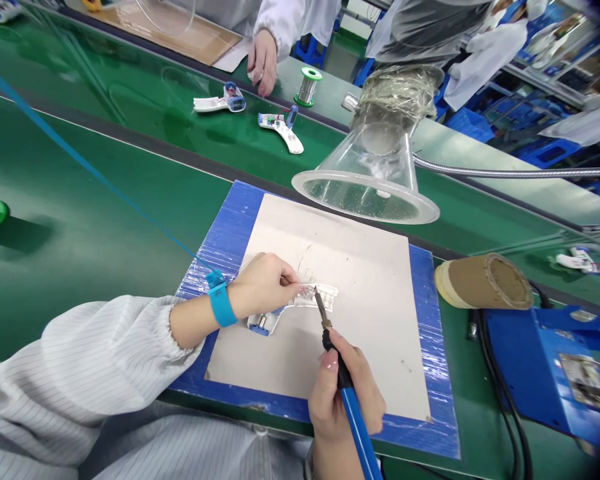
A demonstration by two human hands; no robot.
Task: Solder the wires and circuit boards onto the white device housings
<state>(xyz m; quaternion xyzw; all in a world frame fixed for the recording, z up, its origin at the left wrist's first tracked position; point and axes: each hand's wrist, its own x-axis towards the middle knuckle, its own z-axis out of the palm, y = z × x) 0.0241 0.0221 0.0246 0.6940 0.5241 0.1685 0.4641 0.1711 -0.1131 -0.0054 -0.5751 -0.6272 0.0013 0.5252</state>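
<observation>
Left hand [263, 285]: fingers pressed together, pinching a white-and-clear plastic housing [275, 312] from above, with a blue wrist strap [222, 305] on the wrist and its blue cord [95, 173] running away across the green bench mat [130, 200]

Right hand [343, 387]: fingers clamped around the blue grip of a soldering iron [355, 413], held like a pen, its metal tip at or just above the housing; the exact contact is hard to tell

Housing place: on a white work mat [360, 293] taped to a blue board [433, 340], left of the mat's middle

Housing axis: long axis runs roughly across the view, tilted slightly; blue end points lower left, clear end points right, beside the iron tip

Risk: a slip of the hot tip could melt the clear plastic or burn the left fingertips just beside it; a loose pinch could let the housing shift

Nearby: a clear fume funnel [365, 193] hangs above the mat, a blue soldering station [530, 367] sits right, and a co-worker's hand [263, 60] rests beyond 2 more housings [280, 130] and a solder spool [307, 87]
</observation>
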